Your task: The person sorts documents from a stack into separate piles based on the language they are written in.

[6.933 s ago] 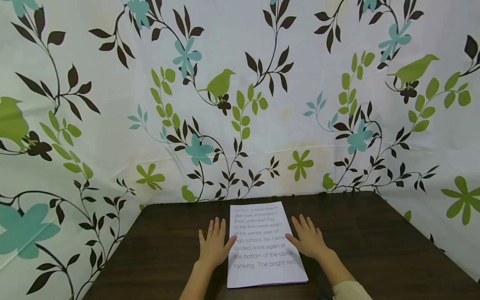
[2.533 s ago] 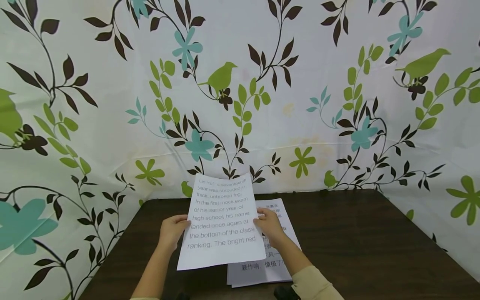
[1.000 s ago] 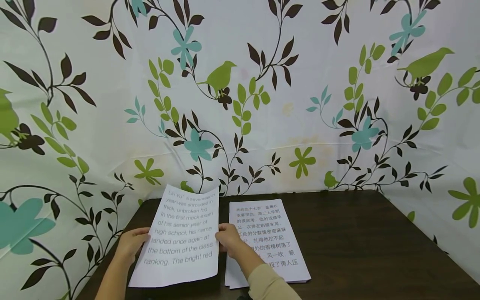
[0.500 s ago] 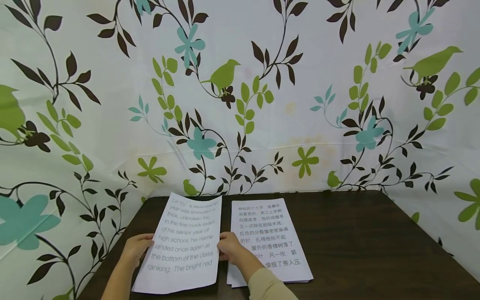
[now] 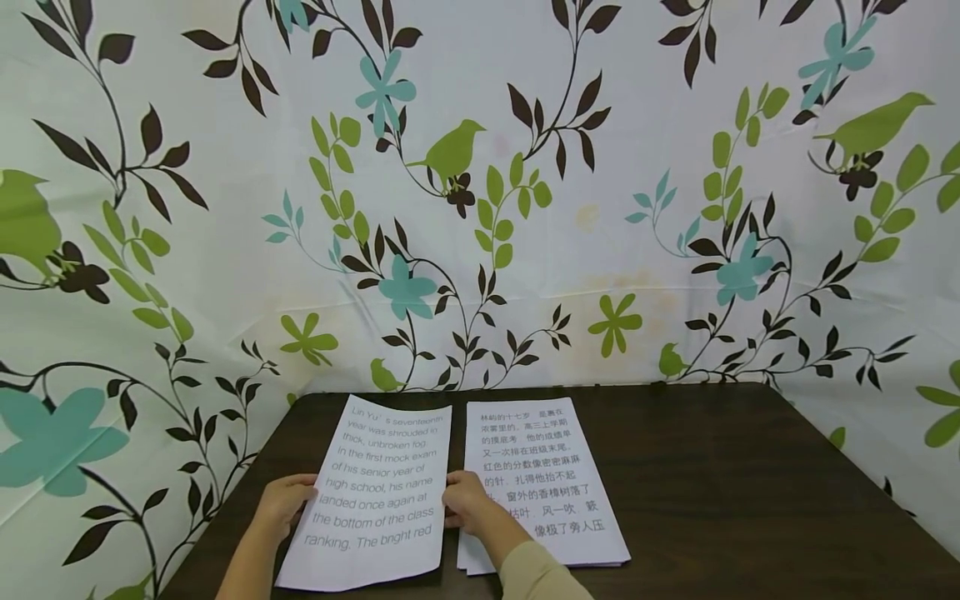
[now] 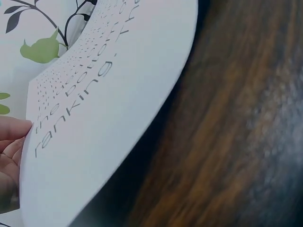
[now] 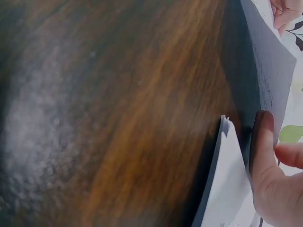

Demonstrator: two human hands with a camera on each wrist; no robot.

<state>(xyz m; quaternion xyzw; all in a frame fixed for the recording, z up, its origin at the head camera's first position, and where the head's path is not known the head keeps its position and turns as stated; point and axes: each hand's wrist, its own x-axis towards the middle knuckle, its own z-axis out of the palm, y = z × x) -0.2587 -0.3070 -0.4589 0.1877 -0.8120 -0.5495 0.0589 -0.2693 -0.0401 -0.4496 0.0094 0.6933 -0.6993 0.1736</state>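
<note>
A printed sheet of paper (image 5: 375,492) with large English text is pinched at both side edges, slightly bowed, low over the left half of the table. My left hand (image 5: 281,504) holds its left edge, thumb on the printed face in the left wrist view, where the sheet (image 6: 118,90) curves above the wood. My right hand (image 5: 472,504) grips the right edge between thumb and fingers; in the right wrist view this hand (image 7: 277,175) shows beside the sheet's shadowed underside. Just right of it lies a stack of paper (image 5: 540,467) topped by Chinese text, partly covered by my right wrist.
The dark wooden table (image 5: 705,483) extends to the right of the stack. Behind its far edge hangs a white cloth (image 5: 540,250) patterned with leaves, flowers and green birds.
Earlier both hands lay flat beside the stack; the English sheet was then lifted off its top and carried left, uncovering the Chinese page. Over the last second the sheet has sunk toward the table.
</note>
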